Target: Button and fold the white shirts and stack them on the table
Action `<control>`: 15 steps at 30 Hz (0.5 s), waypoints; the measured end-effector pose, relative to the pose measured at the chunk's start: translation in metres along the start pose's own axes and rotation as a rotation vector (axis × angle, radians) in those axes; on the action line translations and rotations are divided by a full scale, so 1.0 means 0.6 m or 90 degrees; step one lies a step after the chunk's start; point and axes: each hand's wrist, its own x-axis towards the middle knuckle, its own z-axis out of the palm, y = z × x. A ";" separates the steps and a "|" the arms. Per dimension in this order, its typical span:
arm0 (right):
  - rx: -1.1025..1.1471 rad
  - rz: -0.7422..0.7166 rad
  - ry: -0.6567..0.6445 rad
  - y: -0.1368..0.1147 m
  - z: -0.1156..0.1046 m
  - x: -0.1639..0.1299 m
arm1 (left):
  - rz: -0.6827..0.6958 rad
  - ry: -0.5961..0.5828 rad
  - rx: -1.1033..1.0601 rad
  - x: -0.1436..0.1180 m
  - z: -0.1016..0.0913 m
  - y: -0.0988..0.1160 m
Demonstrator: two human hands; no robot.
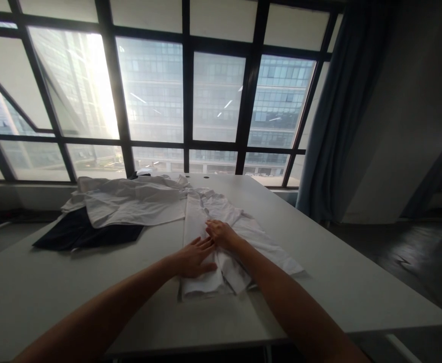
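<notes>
A white shirt (243, 237) lies partly folded on the pale table (338, 272), stretched from the middle toward me. My left hand (192, 258) rests flat on its near folded part, fingers spread. My right hand (221, 233) presses flat on the cloth just beyond, beside the left hand. Neither hand grips anything.
A heap of white garments (130, 199) lies at the table's far left, on top of a dark garment (80, 232). Large windows (213, 96) fill the back wall. A blue-grey curtain (338, 116) hangs at the right. The table's right edge drops to a dark floor.
</notes>
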 end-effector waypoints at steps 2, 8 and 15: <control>-0.015 -0.001 -0.013 0.005 0.006 -0.001 | 0.016 -0.005 -0.017 -0.002 -0.001 0.013; -0.035 0.086 -0.050 0.036 0.012 0.002 | 0.063 0.006 -0.032 -0.004 0.011 0.048; -0.006 0.108 -0.050 0.038 0.003 -0.004 | 0.054 -0.014 -0.040 -0.026 0.019 0.074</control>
